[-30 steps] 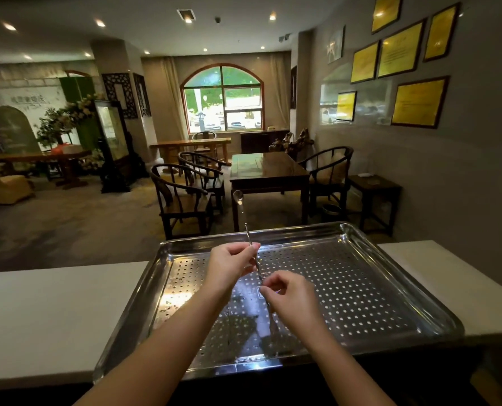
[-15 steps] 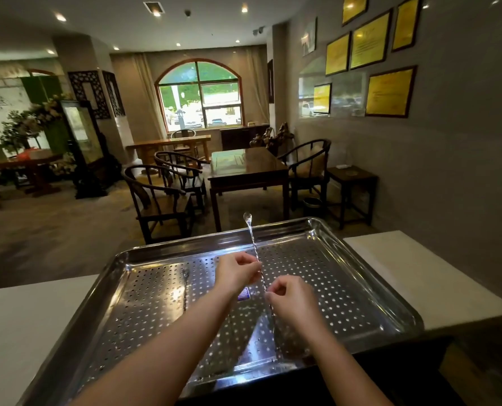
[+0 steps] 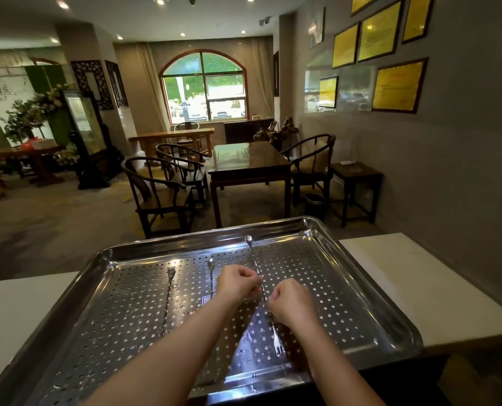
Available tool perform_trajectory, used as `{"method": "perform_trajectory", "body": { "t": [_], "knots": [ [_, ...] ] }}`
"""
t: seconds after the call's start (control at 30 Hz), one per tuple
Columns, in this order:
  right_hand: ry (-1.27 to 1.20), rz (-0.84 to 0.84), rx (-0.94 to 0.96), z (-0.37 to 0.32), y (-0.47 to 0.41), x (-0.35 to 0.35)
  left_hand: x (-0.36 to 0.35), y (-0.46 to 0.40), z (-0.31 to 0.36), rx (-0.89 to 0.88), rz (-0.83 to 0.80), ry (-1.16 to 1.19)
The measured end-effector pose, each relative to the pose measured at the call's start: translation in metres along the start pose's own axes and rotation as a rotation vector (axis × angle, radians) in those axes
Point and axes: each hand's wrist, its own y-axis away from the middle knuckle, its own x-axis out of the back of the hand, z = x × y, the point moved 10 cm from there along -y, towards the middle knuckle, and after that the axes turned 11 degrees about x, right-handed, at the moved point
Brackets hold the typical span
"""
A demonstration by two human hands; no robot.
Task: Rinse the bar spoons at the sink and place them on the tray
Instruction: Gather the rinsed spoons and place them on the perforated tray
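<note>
A perforated steel tray [image 3: 346, 291] lies on the white counter in front of me. Both hands pinch one long twisted bar spoon [image 3: 252, 253] just above the tray floor. My left hand [image 3: 238, 284] grips its middle. My right hand [image 3: 290, 301] grips nearer the forked end, which points toward me. The bowl of the spoon points away, close to the tray's far rim. Two more bar spoons lie flat on the tray to the left: one bar spoon [image 3: 167, 297] farther left, the other bar spoon [image 3: 211, 276] partly hidden by my left hand.
The white counter [image 3: 405, 276] extends to both sides of the tray. Beyond it is a room with dark wooden chairs [image 3: 162, 194], a table [image 3: 249, 162] and a small side table [image 3: 355, 177]. A grey wall with framed plaques stands on the right.
The spoon held in both hands has come down from a raised tilt to nearly level with the tray. The view has shifted, bringing two spoons on the tray into sight.
</note>
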Motion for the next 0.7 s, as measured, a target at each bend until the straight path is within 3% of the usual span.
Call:
{"method": "perform_trajectory", "body": {
  "t": [0.23,0.47,0.7],
  "knots": [
    [-0.054,-0.095,-0.070,0.012,-0.003,-0.013,-0.007,-0.002,-0.001,-0.059,0.028,-0.166],
    [0.013,-0.051,-0.080,0.016,-0.006,-0.017,-0.014,-0.001,0.008,-0.130,0.068,-0.276],
    [0.007,-0.052,-0.058,0.014,-0.007,-0.018,-0.012,-0.004,0.002,-0.082,0.062,-0.229]
  ]
}}
